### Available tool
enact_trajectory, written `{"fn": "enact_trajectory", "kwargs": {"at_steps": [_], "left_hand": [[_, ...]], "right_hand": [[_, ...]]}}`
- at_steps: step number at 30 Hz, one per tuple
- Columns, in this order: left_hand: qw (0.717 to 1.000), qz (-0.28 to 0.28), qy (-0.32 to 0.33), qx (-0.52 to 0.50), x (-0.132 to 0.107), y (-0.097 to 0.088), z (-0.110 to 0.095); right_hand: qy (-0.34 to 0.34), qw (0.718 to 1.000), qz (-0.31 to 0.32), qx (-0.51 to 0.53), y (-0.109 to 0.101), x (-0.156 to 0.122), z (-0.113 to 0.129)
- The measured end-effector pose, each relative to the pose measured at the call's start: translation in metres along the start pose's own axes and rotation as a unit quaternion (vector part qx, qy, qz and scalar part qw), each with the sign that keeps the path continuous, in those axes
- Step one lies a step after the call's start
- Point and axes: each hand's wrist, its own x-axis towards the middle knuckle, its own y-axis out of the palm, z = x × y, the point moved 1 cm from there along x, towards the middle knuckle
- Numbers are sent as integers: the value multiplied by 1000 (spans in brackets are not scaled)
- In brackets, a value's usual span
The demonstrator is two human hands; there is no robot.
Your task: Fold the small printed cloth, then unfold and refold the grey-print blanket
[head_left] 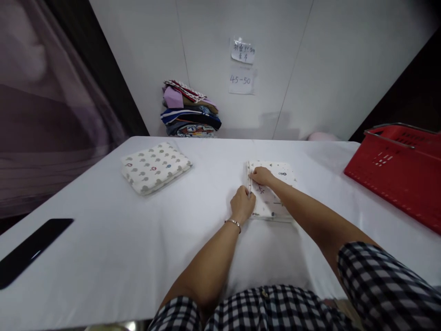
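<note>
A folded white cloth (272, 209) with small scattered prints lies flat on the white-covered table in front of me. My left hand (243, 204), a bracelet on its wrist, has its fingers curled closed on the cloth's left edge. Farther up that same edge, my right hand (262, 176) is closed on the fabric too, its forearm crossing over the cloth. The fingertips of both hands are partly hidden. Off to the left rests a second folded cloth (156, 166), white with grey and a few coloured motifs, touched by neither hand.
A red basket (396, 170) with metal handles stands at the right of the white table (120, 257). A black flat object (34, 248) lies at the left. Behind the table, a pile of folded clothes (191, 110) rises against the wall beneath paper notes (243, 80) on it.
</note>
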Motion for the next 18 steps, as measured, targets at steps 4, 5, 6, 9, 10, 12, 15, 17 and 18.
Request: {"fn": "enact_trajectory", "kwargs": {"at_steps": [4, 5, 6, 9, 10, 12, 15, 17, 18], "left_hand": [[1000, -1, 9, -9, 0, -1, -1], [1000, -1, 10, -9, -1, -1, -1], [1000, -2, 10, -10, -1, -1, -1], [1000, 0, 13, -13, -1, -1, -1], [1000, 1, 14, -14, -1, -1, -1], [1000, 4, 17, -14, -1, -1, -1], [1000, 6, 18, -9, -1, -1, -1], [1000, 9, 17, -4, -2, -2, -2], [1000, 10, 16, -2, -2, -3, -2]], "right_hand": [[20, 999, 47, -9, -2, 1, 3], [26, 998, 57, -6, -3, 0, 3], [30, 997, 65, -2, -3, -1, 3], [38, 996, 76, -2, -3, -1, 4], [39, 996, 78, -8, -2, 0, 4], [42, 996, 79, -24, 0, 4, 4], [47, 994, 85, -43, 3, 12, 5], [51, 993, 90, -49, 4, 16, 6], [53, 993, 91, -51, 4, 17, 7]]}}
